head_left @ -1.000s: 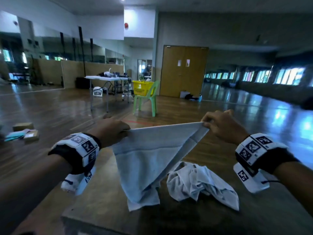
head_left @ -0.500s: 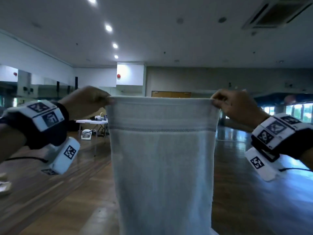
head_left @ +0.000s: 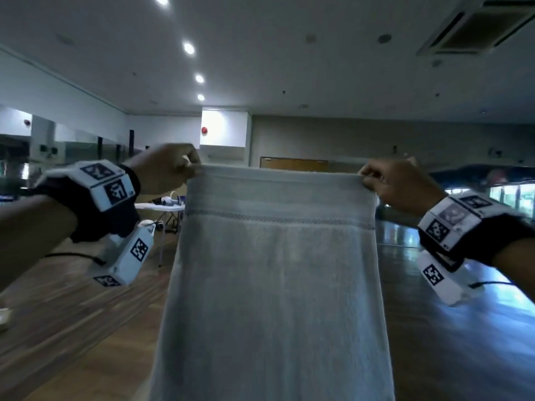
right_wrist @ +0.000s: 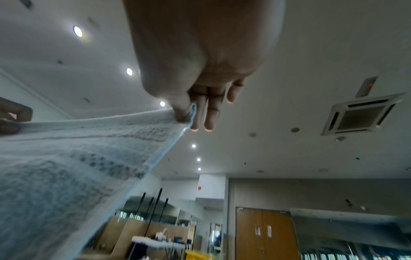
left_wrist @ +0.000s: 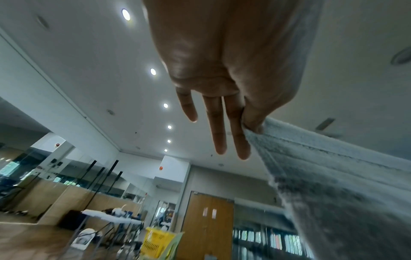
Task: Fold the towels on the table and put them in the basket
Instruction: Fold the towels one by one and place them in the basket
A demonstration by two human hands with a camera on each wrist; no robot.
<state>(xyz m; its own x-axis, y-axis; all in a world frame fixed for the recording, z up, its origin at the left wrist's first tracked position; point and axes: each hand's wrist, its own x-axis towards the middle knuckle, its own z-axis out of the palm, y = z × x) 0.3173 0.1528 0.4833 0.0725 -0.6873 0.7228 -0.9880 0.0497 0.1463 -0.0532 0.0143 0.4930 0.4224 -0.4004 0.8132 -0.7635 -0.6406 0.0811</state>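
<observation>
A pale blue-grey towel [head_left: 275, 285] hangs flat in front of me, filling the middle of the head view down to the bottom edge. My left hand [head_left: 185, 166] pinches its top left corner [left_wrist: 251, 126] between thumb and forefinger, the other fingers straight. My right hand [head_left: 373, 180] pinches the top right corner [right_wrist: 186, 114] the same way. The top hem is stretched level between both hands. A woven stripe [head_left: 278, 219] runs across just under the hem. The yellow basket [left_wrist: 155, 244] stands far off, low in the left wrist view. The table under me is hidden by the towel.
A white folding table [head_left: 162, 206] with gear stands far back left. Wooden double doors [head_left: 293, 164] are behind the towel's top edge. Polished wood floor [head_left: 72, 328] spreads on both sides. Mirrors line the left wall.
One second ago the towel drooped from my hands over the table beside a crumpled towel. Both hands rose and spread, pulling it up flat. Since half a second ago it is nearly unchanged.
</observation>
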